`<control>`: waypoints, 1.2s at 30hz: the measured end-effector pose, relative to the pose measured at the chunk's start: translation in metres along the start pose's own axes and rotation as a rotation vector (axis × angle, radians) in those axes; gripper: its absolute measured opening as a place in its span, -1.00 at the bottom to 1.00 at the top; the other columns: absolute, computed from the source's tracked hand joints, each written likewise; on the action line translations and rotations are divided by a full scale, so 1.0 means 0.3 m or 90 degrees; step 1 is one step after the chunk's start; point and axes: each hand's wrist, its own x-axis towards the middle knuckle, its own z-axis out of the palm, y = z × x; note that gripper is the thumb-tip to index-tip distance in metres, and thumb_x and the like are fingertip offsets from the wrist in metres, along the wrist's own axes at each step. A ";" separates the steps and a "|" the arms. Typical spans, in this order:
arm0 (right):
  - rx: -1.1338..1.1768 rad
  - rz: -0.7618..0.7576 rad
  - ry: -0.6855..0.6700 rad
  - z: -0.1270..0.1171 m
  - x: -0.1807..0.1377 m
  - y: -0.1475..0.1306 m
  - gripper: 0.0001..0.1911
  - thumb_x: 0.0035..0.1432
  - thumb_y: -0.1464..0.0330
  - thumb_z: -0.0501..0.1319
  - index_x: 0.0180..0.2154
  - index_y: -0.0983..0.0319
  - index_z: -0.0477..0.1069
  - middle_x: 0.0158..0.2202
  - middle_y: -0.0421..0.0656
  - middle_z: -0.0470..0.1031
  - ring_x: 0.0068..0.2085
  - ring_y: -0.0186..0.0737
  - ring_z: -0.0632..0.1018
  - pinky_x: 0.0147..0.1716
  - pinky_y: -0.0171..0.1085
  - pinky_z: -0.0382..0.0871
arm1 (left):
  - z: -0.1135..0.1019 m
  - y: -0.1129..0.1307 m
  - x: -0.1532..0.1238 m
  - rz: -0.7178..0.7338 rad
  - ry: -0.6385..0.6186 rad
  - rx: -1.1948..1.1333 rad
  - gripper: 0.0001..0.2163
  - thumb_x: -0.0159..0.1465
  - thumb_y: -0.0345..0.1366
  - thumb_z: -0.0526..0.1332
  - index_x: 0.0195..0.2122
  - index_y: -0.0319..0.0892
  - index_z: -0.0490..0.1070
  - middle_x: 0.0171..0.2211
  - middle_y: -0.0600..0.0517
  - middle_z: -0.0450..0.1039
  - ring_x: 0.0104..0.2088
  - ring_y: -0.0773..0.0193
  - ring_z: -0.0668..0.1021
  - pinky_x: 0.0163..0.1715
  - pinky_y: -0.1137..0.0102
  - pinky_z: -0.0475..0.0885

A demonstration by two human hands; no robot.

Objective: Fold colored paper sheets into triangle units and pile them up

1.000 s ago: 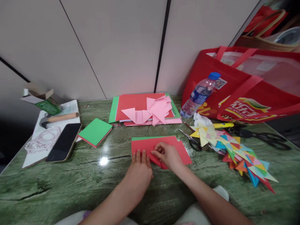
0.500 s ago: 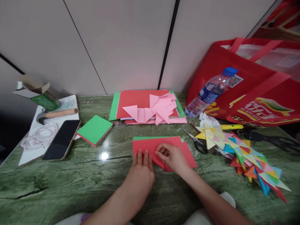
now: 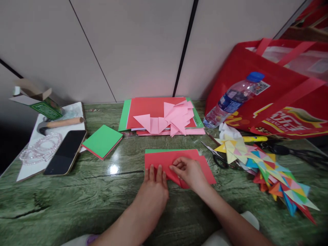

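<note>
Writing: yellow print on red bag (image 3: 256,92), blue label on bottle (image 3: 232,99), text on green box (image 3: 44,108), all unreadable | around: one phone (image 3: 65,152), two scissors (image 3: 217,157), pink folded pile (image 3: 169,119) | left hand (image 3: 153,186) flat, pressing red sheet (image 3: 164,159) mid-table (image 3: 77,198) | right hand (image 3: 189,172) pinching its fold

Left hand (image 3: 153,186) and right hand (image 3: 191,172): both bare, forearms uncovered up to the near edge of view. Whitish garment (image 3: 228,235) visible beneath the arms, near left and near right. Small purple patch (image 3: 91,238) beside the left forearm.
</note>
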 end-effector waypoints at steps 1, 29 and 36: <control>-0.002 0.005 -0.002 0.000 0.000 -0.001 -0.84 -0.06 0.26 0.25 -0.50 0.22 0.40 -0.54 -0.14 0.52 -0.54 -0.25 0.50 -0.55 -0.33 0.35 | 0.002 0.000 0.000 0.002 0.002 -0.003 -0.56 0.22 -0.44 0.11 0.13 -0.45 0.21 0.13 -0.42 0.17 0.13 -0.16 0.30 0.04 0.00 0.34; -0.107 0.025 0.014 -0.021 0.002 -0.025 -0.84 -0.05 0.24 0.28 -0.54 0.17 0.43 -0.54 -0.17 0.56 -0.49 -0.19 0.56 -0.50 -0.31 0.34 | 0.014 -0.001 -0.001 -0.015 -0.015 -0.047 -0.51 0.20 -0.39 0.16 0.16 -0.44 0.19 0.17 -0.39 0.10 0.14 -0.23 0.25 0.06 -0.05 0.31; -0.105 0.046 0.015 -0.026 0.002 -0.033 -0.84 -0.07 0.24 0.28 -0.54 0.17 0.42 -0.54 -0.18 0.57 -0.48 -0.19 0.57 -0.51 -0.31 0.33 | 0.014 -0.004 -0.002 -0.021 -0.012 -0.039 -0.50 0.21 -0.32 0.15 0.17 -0.38 0.18 0.19 -0.33 0.09 0.15 -0.21 0.24 0.07 -0.06 0.29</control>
